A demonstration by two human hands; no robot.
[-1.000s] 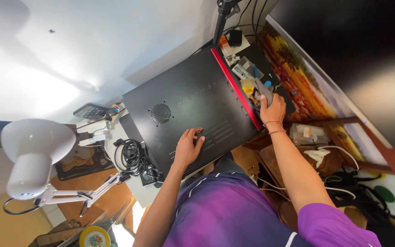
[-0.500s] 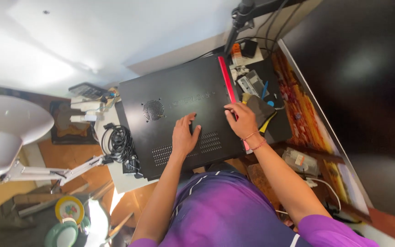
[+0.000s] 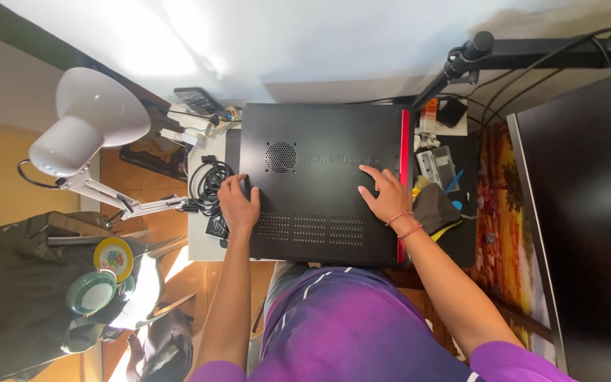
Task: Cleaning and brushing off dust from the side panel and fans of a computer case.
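both hands, left hand and right hand, grip nothing, flat on the black computer case atop a cluttered desk.

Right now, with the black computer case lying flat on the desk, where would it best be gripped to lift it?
Probably by its two short ends, one hand from each side. The computer case lies flat on its broad side, too wide for one hand. The left hand already sits at the left edge and the right hand near the red strip, so both could curl under those edges.
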